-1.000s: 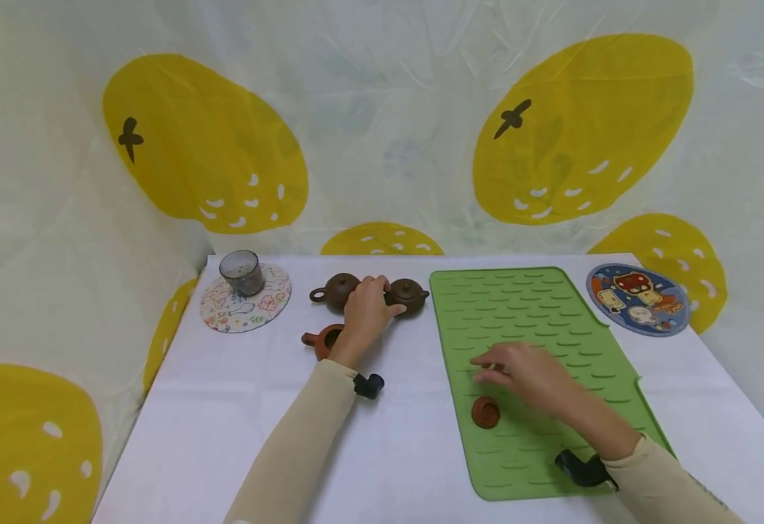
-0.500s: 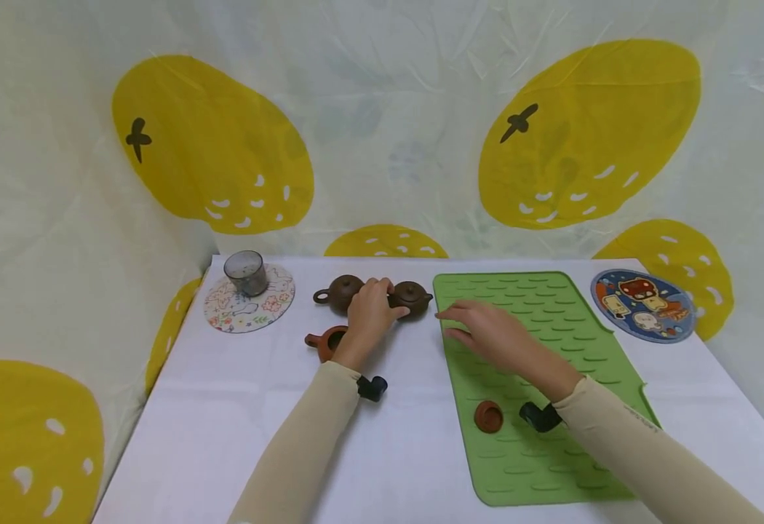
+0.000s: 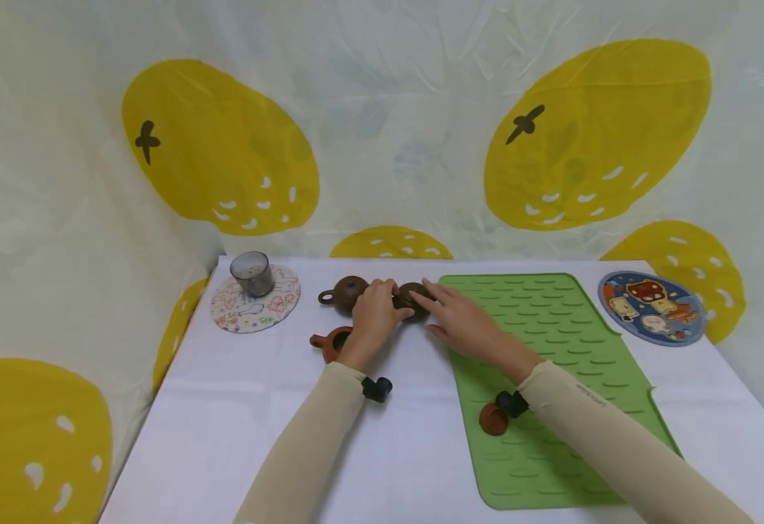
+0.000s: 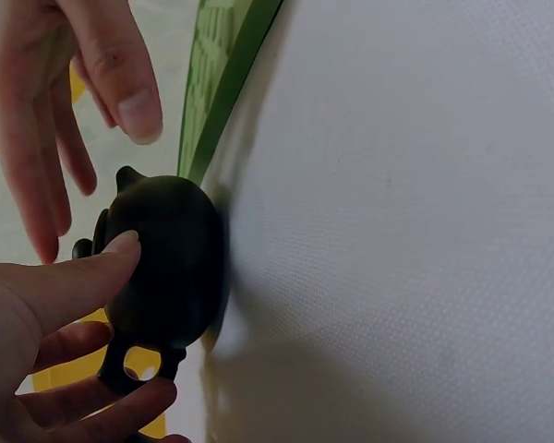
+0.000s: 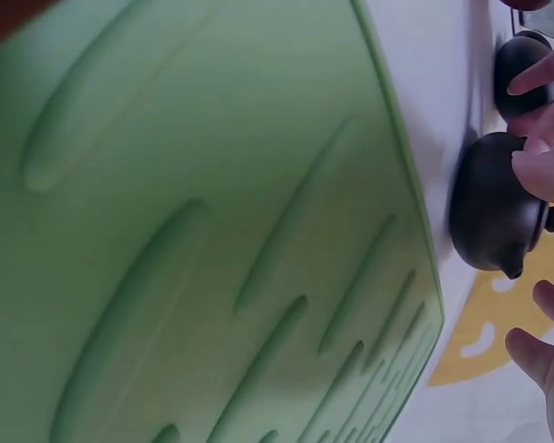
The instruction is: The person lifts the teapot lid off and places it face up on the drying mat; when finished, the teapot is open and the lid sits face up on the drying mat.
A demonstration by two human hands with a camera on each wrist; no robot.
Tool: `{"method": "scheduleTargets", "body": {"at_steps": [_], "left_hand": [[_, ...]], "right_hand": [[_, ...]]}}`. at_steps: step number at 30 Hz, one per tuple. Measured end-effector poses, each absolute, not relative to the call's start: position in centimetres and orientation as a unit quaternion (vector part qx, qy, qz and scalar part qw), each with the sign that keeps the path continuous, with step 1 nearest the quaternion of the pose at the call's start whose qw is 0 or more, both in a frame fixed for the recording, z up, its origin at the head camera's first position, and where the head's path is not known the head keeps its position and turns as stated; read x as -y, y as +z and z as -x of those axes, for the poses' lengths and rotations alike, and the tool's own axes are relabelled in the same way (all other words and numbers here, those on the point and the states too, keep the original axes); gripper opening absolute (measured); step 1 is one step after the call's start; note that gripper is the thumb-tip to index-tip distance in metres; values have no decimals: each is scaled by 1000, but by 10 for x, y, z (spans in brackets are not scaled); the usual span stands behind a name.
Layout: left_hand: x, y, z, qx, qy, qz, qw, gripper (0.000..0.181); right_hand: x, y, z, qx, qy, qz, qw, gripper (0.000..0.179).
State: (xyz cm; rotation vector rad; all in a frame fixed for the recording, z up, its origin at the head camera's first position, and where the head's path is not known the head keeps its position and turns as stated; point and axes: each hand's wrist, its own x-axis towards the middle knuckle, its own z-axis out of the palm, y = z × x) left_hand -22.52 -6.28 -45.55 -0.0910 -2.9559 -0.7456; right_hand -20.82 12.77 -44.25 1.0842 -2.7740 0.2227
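Observation:
A dark brown clay teapot (image 3: 408,297) stands on the white cloth, left of the green mat (image 3: 519,291). My left hand (image 3: 375,314) grips it at the handle side, its thumb on the body in the left wrist view, where the teapot (image 4: 166,263) shows its spout toward the other hand. My right hand (image 3: 463,320) reaches over the spout side with fingers extended, close to the lid; it holds nothing. Left of the left hand sits a second dark teapot (image 3: 345,293). Partly behind the left wrist is a reddish open-topped teapot (image 3: 332,343).
On the mat, beside the right wrist, lies a small round reddish clay piece (image 3: 494,420). A grey glass cup (image 3: 252,274) stands on a floral round mat (image 3: 238,320) at far left. A blue cartoon-printed mat (image 3: 653,308) lies at far right.
My right hand has moved from over the green mat, up and left, to the held teapot. The left hand keeps its grip there.

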Motion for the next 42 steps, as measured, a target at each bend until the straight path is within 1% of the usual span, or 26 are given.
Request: {"method": "scheduleTargets", "body": {"at_steps": [4, 9, 21, 34, 42], "left_hand": [[63, -455, 226, 969, -240, 24, 46, 44], [62, -455, 226, 969, -241, 23, 44, 43], [62, -455, 225, 969, -239, 32, 52, 43], [61, -453, 224, 968, -244, 26, 48, 44], [61, -453, 222, 967, -248, 25, 49, 43]], "right_hand": [[-125, -448, 211, 924, 69, -366, 81, 68], [-125, -450, 213, 927, 56, -364, 73, 68], [-124, -440, 219, 921, 37, -384, 59, 63], [-121, -433, 224, 925, 45, -375, 36, 57], [-121, -433, 227, 920, 42, -386, 48, 54]]}}
